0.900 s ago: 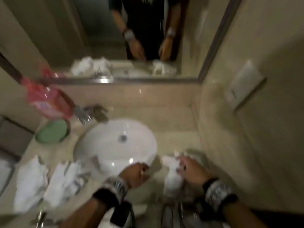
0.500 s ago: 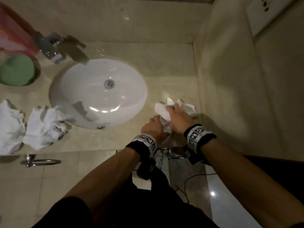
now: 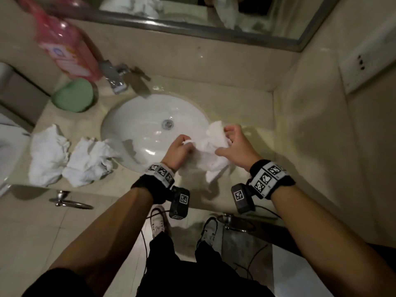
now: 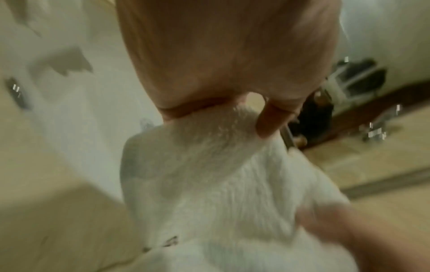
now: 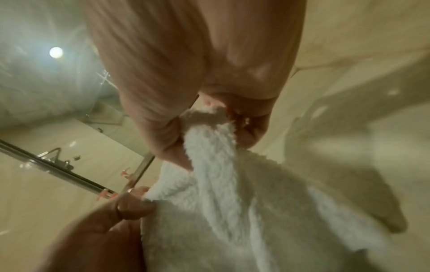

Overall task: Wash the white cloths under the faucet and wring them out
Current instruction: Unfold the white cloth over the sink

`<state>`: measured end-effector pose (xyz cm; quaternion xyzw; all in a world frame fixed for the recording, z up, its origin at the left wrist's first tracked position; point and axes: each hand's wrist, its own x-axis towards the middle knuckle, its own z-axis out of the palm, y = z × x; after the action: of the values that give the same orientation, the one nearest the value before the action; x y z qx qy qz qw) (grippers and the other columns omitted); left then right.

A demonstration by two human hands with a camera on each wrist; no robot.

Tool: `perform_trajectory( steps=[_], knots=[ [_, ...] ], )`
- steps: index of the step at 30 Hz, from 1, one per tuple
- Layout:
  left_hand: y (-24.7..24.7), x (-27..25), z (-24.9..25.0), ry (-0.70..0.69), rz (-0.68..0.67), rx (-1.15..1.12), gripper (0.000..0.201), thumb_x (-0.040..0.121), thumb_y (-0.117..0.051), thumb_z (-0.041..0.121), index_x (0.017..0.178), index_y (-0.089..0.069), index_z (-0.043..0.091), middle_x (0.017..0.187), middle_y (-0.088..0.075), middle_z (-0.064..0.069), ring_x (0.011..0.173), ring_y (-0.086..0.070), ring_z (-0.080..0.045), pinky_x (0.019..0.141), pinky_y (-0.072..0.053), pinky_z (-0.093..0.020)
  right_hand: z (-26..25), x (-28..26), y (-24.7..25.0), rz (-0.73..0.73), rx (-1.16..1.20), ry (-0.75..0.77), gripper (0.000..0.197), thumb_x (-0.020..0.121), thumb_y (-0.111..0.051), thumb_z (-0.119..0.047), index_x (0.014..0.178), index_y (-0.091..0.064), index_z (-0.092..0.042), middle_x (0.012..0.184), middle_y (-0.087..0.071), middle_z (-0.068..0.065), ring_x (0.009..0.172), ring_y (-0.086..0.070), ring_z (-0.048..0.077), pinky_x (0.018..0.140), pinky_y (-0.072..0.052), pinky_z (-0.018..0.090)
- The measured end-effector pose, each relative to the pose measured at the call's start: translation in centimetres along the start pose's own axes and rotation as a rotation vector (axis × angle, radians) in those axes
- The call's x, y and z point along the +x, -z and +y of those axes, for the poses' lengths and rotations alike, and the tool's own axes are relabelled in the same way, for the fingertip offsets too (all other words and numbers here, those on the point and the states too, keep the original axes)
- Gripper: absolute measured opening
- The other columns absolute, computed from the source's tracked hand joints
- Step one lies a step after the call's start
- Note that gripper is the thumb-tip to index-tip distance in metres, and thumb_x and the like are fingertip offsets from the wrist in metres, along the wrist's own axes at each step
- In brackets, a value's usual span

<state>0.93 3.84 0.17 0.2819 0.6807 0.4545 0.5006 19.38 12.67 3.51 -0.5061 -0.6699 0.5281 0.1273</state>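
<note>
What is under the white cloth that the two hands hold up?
Under the cloth held by the left hand and right hand lie the sink rim and the beige counter. What lies directly beneath its folds is covered.

No legible text anywhere.

The pink bottle (image 3: 64, 41) at far left carries a label too blurred to read. The wristbands (image 3: 267, 179) and the wrist cameras (image 3: 180, 200) bear black-and-white square marker patterns, which hold no letters or numbers.
</note>
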Motion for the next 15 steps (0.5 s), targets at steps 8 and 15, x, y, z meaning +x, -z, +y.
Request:
perform_trajectory(
  steps=[8,15],
  knots=[
    [12.9,0.9,6.1,-0.147,-0.045,0.108,0.019,0.071,-0.064,0.031,0.083,-0.049,0.031,0.068,-0.063,0.01,0.062,-0.055,-0.014,0.062,-0.047,-0.031,-10.5,1.3,-6.4,-0.425,-0.327,0.079,0.033,0.071,-0.068,-0.039,0.098,-0.07,-0.02,0.094,-0.075,0.004,0.085,-0.072,0.021,0.07,-0.055,0.032],
    [22.3,2.4,7.3,-0.064,-0.119,0.174,0.027,0.088,-0.063,0.029,0.105,-0.071,0.009,0.115,-0.07,-0.016,0.105,-0.064,-0.031,0.103,-0.047,-0.044,-19.2,3.9,-14.9,-0.342,-0.036,0.332,0.046,0.075,-0.075,-0.029,0.12,-0.065,-0.022,0.142,-0.056,-0.005,0.128,-0.055,0.02,0.108,-0.046,0.042]
  ],
)
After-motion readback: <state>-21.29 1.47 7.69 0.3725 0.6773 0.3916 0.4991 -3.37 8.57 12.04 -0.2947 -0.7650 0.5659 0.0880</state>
